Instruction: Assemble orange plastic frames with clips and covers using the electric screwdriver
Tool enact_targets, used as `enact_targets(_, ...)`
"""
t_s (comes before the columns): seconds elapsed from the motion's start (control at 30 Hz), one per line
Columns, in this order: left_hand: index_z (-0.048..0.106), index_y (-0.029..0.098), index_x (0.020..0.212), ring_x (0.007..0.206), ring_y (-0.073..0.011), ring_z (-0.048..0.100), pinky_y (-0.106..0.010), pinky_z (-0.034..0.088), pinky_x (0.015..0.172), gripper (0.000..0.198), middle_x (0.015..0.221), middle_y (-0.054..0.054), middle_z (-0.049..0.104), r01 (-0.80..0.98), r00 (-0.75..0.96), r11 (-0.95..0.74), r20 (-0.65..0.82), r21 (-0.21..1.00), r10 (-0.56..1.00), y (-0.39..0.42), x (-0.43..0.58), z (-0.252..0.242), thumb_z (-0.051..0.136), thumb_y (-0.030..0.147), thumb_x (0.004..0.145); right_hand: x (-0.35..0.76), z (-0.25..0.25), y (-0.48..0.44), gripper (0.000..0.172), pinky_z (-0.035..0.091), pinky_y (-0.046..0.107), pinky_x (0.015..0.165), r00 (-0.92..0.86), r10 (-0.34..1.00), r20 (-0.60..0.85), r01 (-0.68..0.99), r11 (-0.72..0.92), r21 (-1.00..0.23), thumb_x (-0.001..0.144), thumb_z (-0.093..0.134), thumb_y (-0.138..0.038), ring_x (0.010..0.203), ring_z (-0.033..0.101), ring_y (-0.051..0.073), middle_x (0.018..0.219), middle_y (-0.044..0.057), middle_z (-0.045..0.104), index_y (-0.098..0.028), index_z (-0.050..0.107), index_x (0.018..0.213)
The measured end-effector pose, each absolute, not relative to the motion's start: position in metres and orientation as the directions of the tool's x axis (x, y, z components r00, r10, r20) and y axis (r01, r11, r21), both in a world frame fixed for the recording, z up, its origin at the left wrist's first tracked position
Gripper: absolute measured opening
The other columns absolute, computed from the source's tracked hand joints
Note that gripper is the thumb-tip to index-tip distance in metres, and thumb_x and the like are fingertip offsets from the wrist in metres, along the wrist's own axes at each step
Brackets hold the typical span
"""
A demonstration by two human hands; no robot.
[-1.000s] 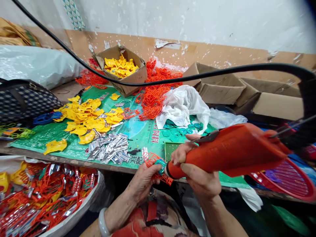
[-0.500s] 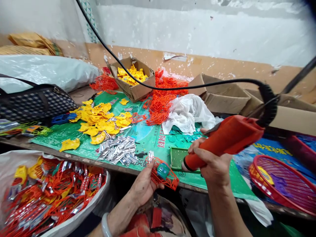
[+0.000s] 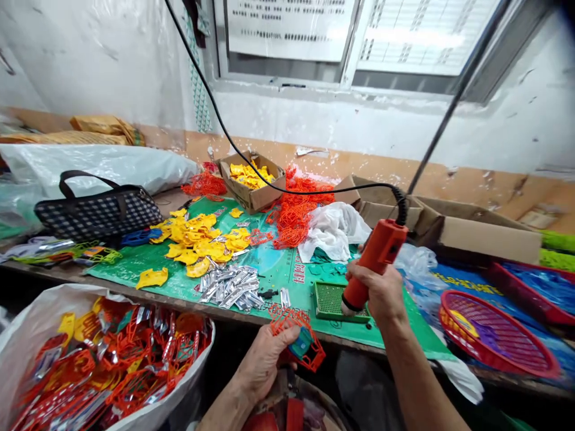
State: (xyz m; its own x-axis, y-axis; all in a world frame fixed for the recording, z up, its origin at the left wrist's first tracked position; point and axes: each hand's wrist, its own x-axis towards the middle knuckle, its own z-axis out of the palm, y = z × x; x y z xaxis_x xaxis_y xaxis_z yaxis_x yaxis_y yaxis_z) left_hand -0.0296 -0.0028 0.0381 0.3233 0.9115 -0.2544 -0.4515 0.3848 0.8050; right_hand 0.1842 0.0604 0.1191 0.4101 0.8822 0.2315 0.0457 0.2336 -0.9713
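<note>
My left hand (image 3: 265, 359) pinches an orange plastic lattice frame (image 3: 313, 358) with a teal piece (image 3: 302, 341) set in it, just over the table's front edge. My right hand (image 3: 381, 293) is wrapped round an orange corded electric screwdriver (image 3: 375, 254), which tilts with its nose down over a green mesh tray (image 3: 327, 299). Whether the tip touches anything in that tray I cannot tell. Close behind the frame lies a silver strip (image 3: 284, 297). A heap of silver strips (image 3: 233, 287) and a pile of yellow plastic pieces (image 3: 193, 236) spread to the left.
A white sack (image 3: 204, 353) of orange, silver and yellow parts stands at lower left. Behind are a carton (image 3: 258, 200) with yellow pieces, tangled orange frames (image 3: 296, 209) and a white cloth (image 3: 332, 224). A red basket (image 3: 503, 359) sits right. The black cord (image 3: 233, 143) hangs across.
The view has tilted up, bringing the window into sight. My right hand has turned the screwdriver more upright, nose over the tray. My left hand still holds the orange frame, its fingers further over it.
</note>
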Motion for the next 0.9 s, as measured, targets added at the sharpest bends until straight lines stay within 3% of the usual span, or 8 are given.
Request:
enact_targets(0.17,0.075,0.013,0.08,0.058,-0.0111,0.058,-0.019,0.043,0.047,0.034,0.069,-0.001,0.069,-0.488,0.263,0.349,-0.247,0.8,0.933,-0.016,-0.046,0.048,0.087,0.039,0.061,0.19,0.126,0.083,0.035,0.045,0.028,0.053,0.474,0.83,0.295,0.153,0.252,-0.956,0.056,0.079,-0.033,0.055,0.055,0.014,0.067,-0.004,0.059,-0.018,0.058,0.08)
enact_targets(0.37,0.071,0.013,0.071,0.052,-0.0107,0.054,-0.02,0.041,0.043,0.033,0.059,0.001,0.063,-0.533,0.222,0.324,-0.24,0.782,0.945,-0.03,-0.05,0.052,0.087,0.038,0.056,0.192,0.131,0.088,0.039,0.046,0.027,0.05,0.468,0.826,0.312,0.203,0.243,-0.948,0.055,0.077,-0.036,0.052,0.055,0.014,0.064,-0.005,0.057,-0.019,0.054,0.081)
enact_targets(0.7,0.069,0.012,0.074,0.044,-0.009,0.05,-0.018,0.034,0.034,0.047,0.055,0.002,0.059,-0.576,0.161,0.267,-0.212,0.773,0.964,-0.038,-0.048,0.055,0.087,0.05,0.054,0.203,0.132,0.096,0.04,0.046,0.031,0.05,0.403,0.836,0.373,0.321,0.252,-0.913,0.058,0.073,-0.045,0.052,0.055,0.017,0.064,-0.002,0.058,-0.019,0.054,0.08)
enact_targets(0.8,0.069,0.012,0.076,0.043,-0.0084,0.05,-0.017,0.034,0.033,0.047,0.056,0.002,0.059,-0.602,0.115,0.229,-0.201,0.765,0.973,-0.035,-0.054,0.052,0.087,0.049,0.055,0.198,0.134,0.097,0.044,0.049,0.039,0.062,0.441,0.786,0.433,0.413,0.251,-0.876,0.06,0.071,-0.047,0.066,0.059,0.024,0.072,0.003,0.061,-0.017,0.06,0.089)
enact_targets(0.87,0.07,0.011,0.079,0.043,-0.0087,0.051,-0.017,0.035,0.032,0.045,0.058,0.001,0.062,-0.619,0.103,0.226,-0.207,0.752,0.973,-0.031,-0.058,0.046,0.087,0.047,0.058,0.188,0.132,0.094,0.061,0.047,0.05,0.081,0.492,0.711,0.502,0.478,0.261,-0.838,0.061,0.07,-0.046,0.095,0.058,0.034,0.096,0.012,0.063,-0.015,0.058,0.111)
enact_targets(0.9,0.07,0.011,0.081,0.044,-0.0092,0.053,-0.017,0.035,0.033,0.044,0.06,0.0,0.063,-0.631,0.102,0.231,-0.216,0.74,0.971,-0.029,-0.06,0.043,0.087,0.046,0.059,0.181,0.129,0.092,0.072,0.042,0.054,0.091,0.511,0.647,0.565,0.529,0.282,-0.801,0.062,0.069,-0.046,0.111,0.051,0.038,0.112,0.016,0.059,-0.014,0.052,0.124)
